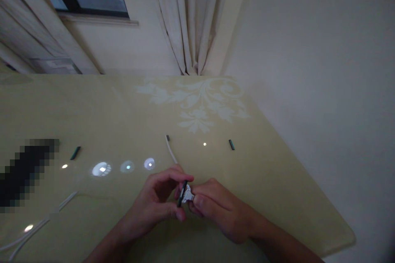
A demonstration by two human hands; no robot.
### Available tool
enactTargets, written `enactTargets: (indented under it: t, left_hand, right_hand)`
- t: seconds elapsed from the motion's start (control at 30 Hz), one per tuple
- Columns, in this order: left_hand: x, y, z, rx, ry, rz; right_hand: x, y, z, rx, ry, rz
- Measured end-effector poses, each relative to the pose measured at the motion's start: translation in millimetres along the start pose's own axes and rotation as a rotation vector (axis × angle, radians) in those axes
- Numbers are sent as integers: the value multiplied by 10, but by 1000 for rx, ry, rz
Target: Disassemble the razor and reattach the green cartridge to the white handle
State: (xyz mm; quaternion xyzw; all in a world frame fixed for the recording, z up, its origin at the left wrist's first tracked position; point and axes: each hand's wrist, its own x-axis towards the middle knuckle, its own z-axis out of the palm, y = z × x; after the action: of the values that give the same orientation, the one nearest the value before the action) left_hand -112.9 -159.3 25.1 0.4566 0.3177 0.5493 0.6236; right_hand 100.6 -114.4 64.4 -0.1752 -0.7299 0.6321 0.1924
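Near the table's front edge, my left hand pinches a black sleeve against the metal connector gripped in my right hand; pushed askew, the sleeve could likely slip from my fingers.

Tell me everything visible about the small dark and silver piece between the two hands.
The small piece has a thin dark strip, tilted, and a shiny silver metal part on its right. The left hand pinches the dark strip; the right hand grips the metal part. It is over the yellowish table.
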Motion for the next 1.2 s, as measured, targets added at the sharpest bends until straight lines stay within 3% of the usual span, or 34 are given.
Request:
enactTargets:
  t: [1.2]
  left_hand:
    - [-4,-24,-9,-17,14,-40]
  right_hand:
    - [-10,-2,-6,39,-23,33]
